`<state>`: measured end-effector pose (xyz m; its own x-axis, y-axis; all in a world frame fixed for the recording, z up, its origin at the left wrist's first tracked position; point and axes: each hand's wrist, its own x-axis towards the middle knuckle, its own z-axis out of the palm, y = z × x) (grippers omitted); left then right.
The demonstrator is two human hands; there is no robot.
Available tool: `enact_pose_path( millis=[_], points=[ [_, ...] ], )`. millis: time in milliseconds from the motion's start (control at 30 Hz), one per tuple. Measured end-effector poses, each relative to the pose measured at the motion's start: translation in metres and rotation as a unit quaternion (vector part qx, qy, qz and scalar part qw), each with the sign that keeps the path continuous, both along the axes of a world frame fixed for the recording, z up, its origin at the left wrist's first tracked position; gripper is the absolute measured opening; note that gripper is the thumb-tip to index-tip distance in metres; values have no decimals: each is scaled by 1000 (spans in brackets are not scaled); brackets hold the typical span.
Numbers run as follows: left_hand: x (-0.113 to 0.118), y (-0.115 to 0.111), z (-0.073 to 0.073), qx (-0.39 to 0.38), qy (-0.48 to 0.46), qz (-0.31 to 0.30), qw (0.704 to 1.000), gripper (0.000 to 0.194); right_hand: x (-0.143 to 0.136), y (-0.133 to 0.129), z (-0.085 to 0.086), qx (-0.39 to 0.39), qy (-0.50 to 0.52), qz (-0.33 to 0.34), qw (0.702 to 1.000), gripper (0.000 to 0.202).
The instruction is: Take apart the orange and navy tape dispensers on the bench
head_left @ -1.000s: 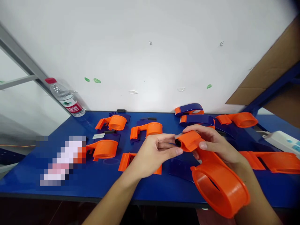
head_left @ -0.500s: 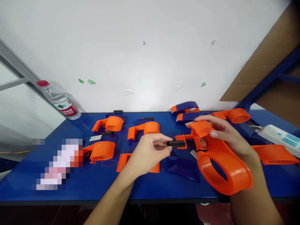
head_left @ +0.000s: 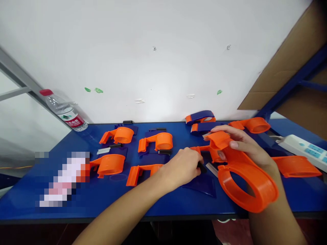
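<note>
My left hand [head_left: 187,166] is low over the table, its fingers closed on a short black tube [head_left: 201,167] that shows only in part. My right hand [head_left: 246,144] grips an orange plastic tape dispenser frame [head_left: 267,185] by its upper end, with the ring tilted down toward me. A serrated metal edge shows at its top. Between the hands lie a flat metal strip [head_left: 212,169] and a dark blue plastic cover [head_left: 203,187]. Behind my left hand, another orange frame [head_left: 196,149] is partly covered.
Several orange frames, such as one by the left [head_left: 112,164], lie on the blue table [head_left: 107,200] with blue covers and black tubes. Blue-and-orange dispensers [head_left: 201,116] sit at the back. A water bottle [head_left: 67,114] stands left; a power strip [head_left: 306,148] lies right.
My left hand has moved right and down with the black tube, turning knuckles up. A black tube and orange frame behind it are now uncovered. My right hand barely moved.
</note>
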<state>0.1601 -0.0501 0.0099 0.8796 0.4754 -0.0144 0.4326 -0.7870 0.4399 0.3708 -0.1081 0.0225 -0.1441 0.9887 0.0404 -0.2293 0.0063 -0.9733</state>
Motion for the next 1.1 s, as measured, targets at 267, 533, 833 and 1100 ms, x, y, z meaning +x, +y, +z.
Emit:
enact_pose_path(
  millis=[267,533,833,1100],
  points=[
    [4,-11,7,44,85,17,995,19,-5,-1,4,-17,-18,-10,1000,42],
    [16,-21,9,40,134,24,990,26,-9,0,-1,-35,-39,46,998,47],
    [19,-22,8,38,136,25,990,30,-8,5,-7,0,-40,131,991,55],
    [-8,-6,18,43,93,20,995,22,-6,-3,0,-10,-23,39,999,57]
  ],
)
